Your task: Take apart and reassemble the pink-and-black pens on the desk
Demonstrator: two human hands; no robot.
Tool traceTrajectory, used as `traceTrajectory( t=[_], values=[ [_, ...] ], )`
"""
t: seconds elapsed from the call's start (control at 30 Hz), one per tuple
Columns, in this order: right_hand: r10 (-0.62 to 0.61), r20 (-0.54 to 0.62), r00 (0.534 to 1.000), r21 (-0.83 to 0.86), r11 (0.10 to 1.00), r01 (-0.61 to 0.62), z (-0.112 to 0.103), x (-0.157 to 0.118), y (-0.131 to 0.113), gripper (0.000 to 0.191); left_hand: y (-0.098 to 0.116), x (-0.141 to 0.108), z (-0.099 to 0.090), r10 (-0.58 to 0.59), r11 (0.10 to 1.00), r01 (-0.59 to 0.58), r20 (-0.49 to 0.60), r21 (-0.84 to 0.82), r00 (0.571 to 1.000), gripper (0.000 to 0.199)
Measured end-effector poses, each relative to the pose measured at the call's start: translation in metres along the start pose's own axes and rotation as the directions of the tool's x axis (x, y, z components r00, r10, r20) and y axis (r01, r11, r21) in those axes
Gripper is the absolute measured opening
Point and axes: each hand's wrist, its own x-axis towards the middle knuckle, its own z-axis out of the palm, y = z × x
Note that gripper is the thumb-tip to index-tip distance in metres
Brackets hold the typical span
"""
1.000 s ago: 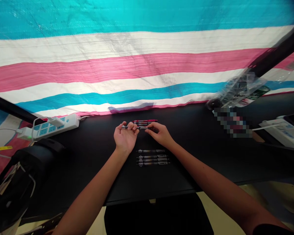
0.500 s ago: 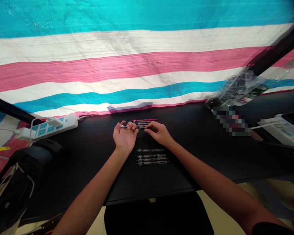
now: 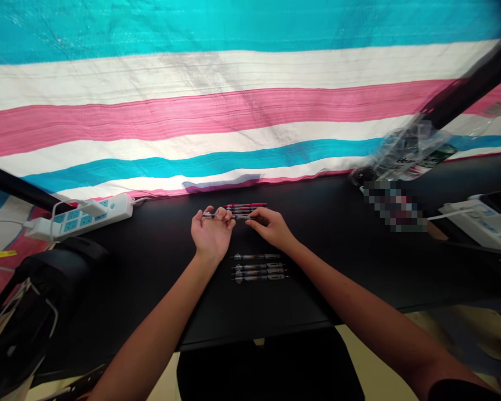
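My left hand [image 3: 211, 234] and my right hand [image 3: 273, 228] are both shut on a slim dark pen [image 3: 237, 216], holding it level between them above the black table [image 3: 129, 289]. The left fingers pinch its left end and the right fingers its right part. Just behind it lie several pens with red parts [image 3: 245, 207], partly hidden by my fingers. Nearer me, below the hands, several clear-barrelled pens [image 3: 259, 269] lie side by side.
A white power strip [image 3: 79, 218] lies at the table's far left edge, and another [image 3: 476, 220] at the right. A crumpled plastic bag [image 3: 409, 151] and a pixelated patch [image 3: 394, 209] sit at the far right. A black bag [image 3: 25, 317] fills the lower left. A striped tarpaulin [image 3: 234, 111] hangs behind.
My left hand has shifted slightly to the left, and the left end of the pen has moved with it. The other pens have stayed where they were.
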Motion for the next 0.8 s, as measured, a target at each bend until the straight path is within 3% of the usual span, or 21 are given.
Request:
traceTrajectory(
  t=[0.13,0.33,0.5,0.7,0.8],
  values=[
    [0.001,-0.005,1.0,0.01,1.0,-0.001,0.0,0.0,0.001,0.021,0.0,0.0,0.001,-0.008,1.0,0.008,0.002,0.018,1.0,0.013],
    [-0.009,-0.008,1.0,0.011,1.0,0.009,0.0,0.0,0.001,0.02,0.0,0.0,0.002,-0.007,1.0,0.007,-0.003,-0.006,1.0,0.02],
    [-0.028,-0.018,0.999,0.005,1.0,0.029,-0.002,0.0,0.0,0.018,0.003,0.001,0.004,0.004,0.999,-0.005,0.017,0.035,1.0,0.012],
    [-0.011,-0.093,0.996,0.001,1.0,0.011,-0.009,0.003,0.005,0.02,0.02,0.012,-0.001,0.018,0.931,-0.068,0.141,0.359,0.99,0.033],
    [0.014,-0.134,0.991,-0.032,0.999,-0.018,-0.015,0.005,0.009,0.022,0.03,0.025,-0.013,0.013,0.757,-0.107,0.15,0.644,0.989,0.033]
  ],
)
